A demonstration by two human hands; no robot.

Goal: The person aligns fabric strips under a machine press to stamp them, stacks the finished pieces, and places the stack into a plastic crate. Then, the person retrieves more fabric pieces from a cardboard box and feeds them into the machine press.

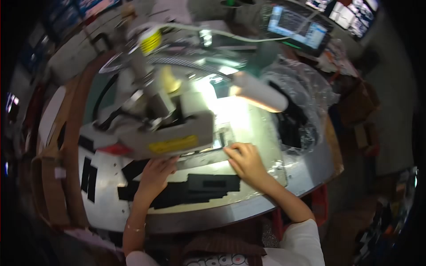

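A grey machine head (177, 135) with a yellow label stands over the worktable. My left hand (157, 174) is at its lower front edge, fingers bent at the left end of a metal strip (202, 159); what they hold, if anything, is hidden. My right hand (245, 162) is at the strip's right end, fingertips drawn together beside a small dark piece (222, 139). Whether it grips anything is too blurred to tell. Black flat pieces (213, 184) lie on the table in front of both hands. A lit lamp (262, 93) shines over the machine's right side.
Clear plastic bags (306, 84) with black material lie at the right of the table. Narrow black strips (89, 179) lie at the left. A tablet-like screen (297, 29) stands at the back right. The table's metal edge (213, 220) curves near my body.
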